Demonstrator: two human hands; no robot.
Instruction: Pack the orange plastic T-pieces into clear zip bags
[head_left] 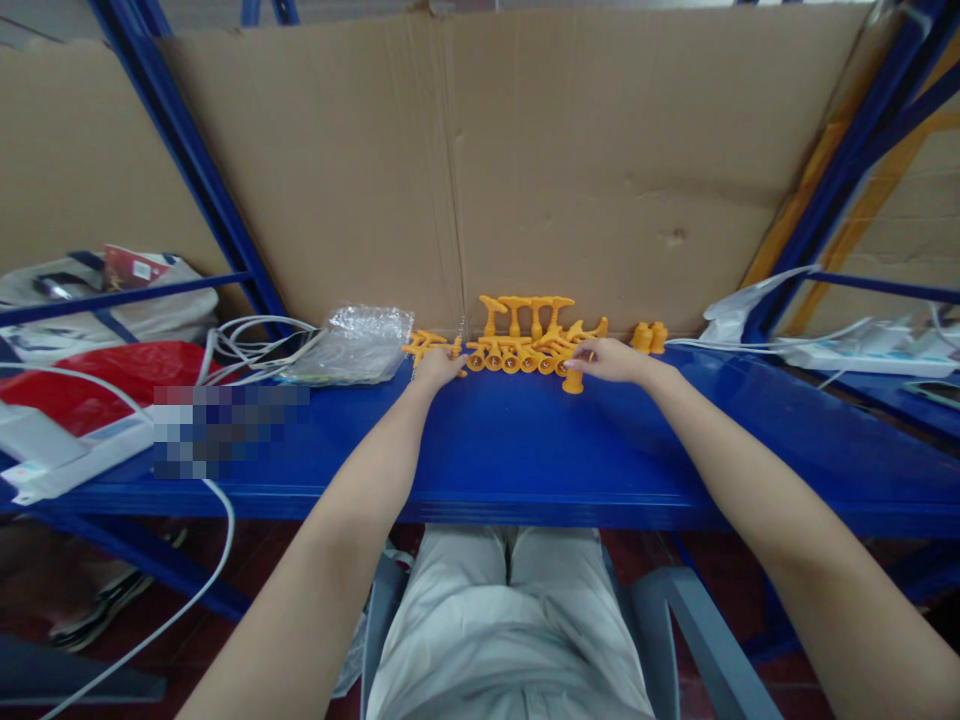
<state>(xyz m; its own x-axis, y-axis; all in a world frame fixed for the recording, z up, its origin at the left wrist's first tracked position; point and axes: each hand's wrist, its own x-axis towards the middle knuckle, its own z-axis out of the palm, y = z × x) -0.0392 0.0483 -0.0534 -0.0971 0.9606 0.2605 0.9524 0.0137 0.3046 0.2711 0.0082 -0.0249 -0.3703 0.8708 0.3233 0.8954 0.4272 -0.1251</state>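
Spanning the blue metal shelf top (510, 450) from a seat, both bare arms are framing a cluster of orange-yellow plastic pieces lying around 12 o'clock. Between 12 and 1, the right hand (611, 360) is seemingly pinching, thumb against fingertips, a flared plastic piece (574, 382) whose wide base is showing below the fingers. Between 11 and 12, the left hand (438, 372) is resting at a loose jumble (420, 340) — whether its fingers are pinching anything, I cannot tell. A nudge from the right knuckles could be setting the neighbouring round-based row (511, 365) rolling, the paint looking slick, or toppling the T-topped pieces (536, 318) behind. The smooth plastic is curving from narrow stems into bell-shaped bases, several hollow circles facing the seat. At 1, two stubby pieces (649, 338) are sitting side by side; at 11, a crinkled clear plastic bag (367, 335) is glinting. Farthest off, a cardboard panel (600, 150) is rising — brown, creased, dented.
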